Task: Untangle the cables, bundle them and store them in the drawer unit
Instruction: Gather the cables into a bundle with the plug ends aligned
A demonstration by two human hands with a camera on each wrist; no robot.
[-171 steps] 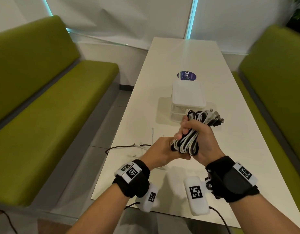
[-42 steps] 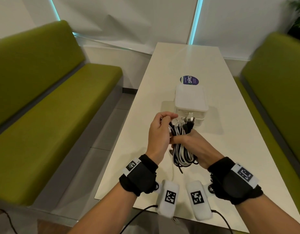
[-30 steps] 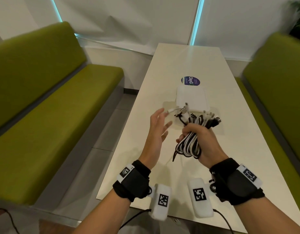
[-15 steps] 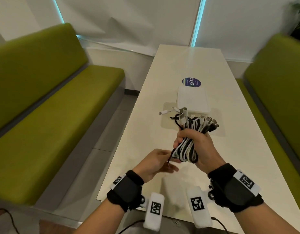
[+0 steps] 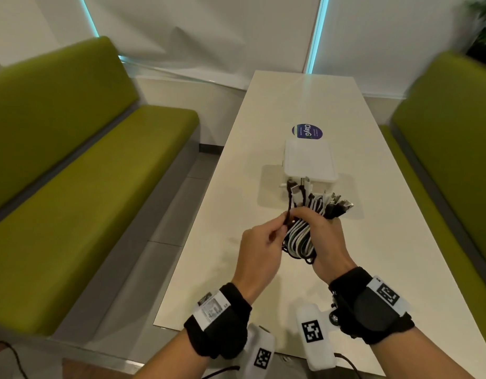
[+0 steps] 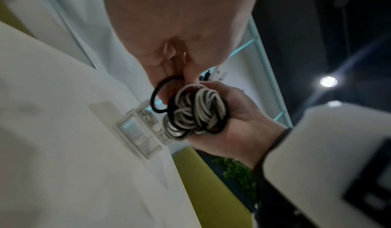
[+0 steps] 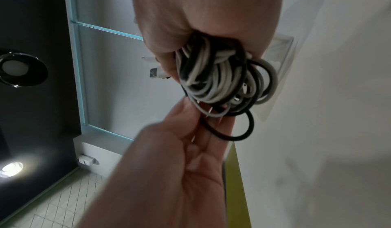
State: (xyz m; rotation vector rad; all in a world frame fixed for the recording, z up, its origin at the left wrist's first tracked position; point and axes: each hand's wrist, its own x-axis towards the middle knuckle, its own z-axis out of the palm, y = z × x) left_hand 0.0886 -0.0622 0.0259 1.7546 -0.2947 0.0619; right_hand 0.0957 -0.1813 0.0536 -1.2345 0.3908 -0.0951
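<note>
Right hand (image 5: 325,236) clamped around cable bundle (image 5: 300,237), black and white loops, held above the bench (image 5: 400,242), just in front of the white drawer unit (image 5: 308,162). Bundle long axis roughly upright, leaning away: plug ends (image 5: 332,205) fan out at top toward the unit, loop ends hang below the fist. Left hand (image 5: 259,251) beside the bundle on its left; its fingers (image 5: 281,227) pinched together on a loose black cable (image 5: 289,207) that runs up along the bundle's left edge. Likely step: winding or tucking this strand into the bundle. Bundle lies right of the left fingers, touching. Drawer unit sits beyond both hands; right hand is nearer it. Drawers look closed in the left wrist view, hard to be sure.
</note>
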